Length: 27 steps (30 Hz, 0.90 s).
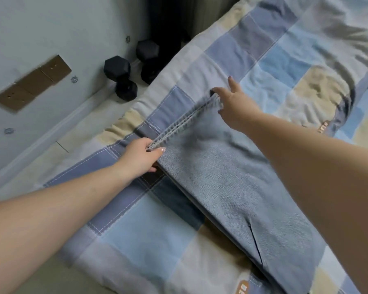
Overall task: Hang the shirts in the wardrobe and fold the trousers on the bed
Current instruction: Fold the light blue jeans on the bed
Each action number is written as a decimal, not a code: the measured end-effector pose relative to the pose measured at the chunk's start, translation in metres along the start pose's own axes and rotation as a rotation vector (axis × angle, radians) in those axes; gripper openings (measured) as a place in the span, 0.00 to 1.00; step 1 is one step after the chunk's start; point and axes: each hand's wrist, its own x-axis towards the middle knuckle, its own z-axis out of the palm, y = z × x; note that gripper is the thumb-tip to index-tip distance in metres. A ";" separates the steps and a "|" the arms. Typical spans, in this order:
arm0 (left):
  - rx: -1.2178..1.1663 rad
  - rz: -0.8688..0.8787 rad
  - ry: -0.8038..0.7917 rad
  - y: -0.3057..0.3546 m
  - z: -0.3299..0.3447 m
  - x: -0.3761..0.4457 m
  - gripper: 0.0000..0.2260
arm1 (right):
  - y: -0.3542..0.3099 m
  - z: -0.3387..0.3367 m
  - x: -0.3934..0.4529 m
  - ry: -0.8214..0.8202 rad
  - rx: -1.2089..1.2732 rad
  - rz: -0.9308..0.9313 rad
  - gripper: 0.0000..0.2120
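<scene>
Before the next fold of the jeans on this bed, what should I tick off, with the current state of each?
1. Left hand grips one corner of the hem: ok.
2. Right hand grips the other corner: ok.
3. Light blue denim trousers lie on the patchwork checked bedspread: ok.
4. Legs stacked evenly: cannot tell.
5. Waistband position: cannot tell, out of frame.
6. Black hex dumbbells lie off the bed: ok.

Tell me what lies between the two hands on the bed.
In the head view, the jeans' hem edge stretches between left hand and right hand, each pinching one end.
</scene>
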 end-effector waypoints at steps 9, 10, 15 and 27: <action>0.264 0.115 0.230 -0.013 0.003 0.003 0.16 | 0.068 0.053 -0.123 -0.051 0.329 0.296 0.26; 0.344 0.192 0.226 -0.009 0.008 -0.002 0.16 | 0.085 0.062 -0.147 -0.012 0.402 0.388 0.25; 0.650 0.470 0.106 0.013 0.077 -0.038 0.12 | 0.159 0.128 -0.282 0.201 0.815 1.061 0.24; 1.016 0.844 -0.423 0.057 0.284 -0.011 0.31 | 0.156 0.237 -0.373 0.294 2.073 1.042 0.23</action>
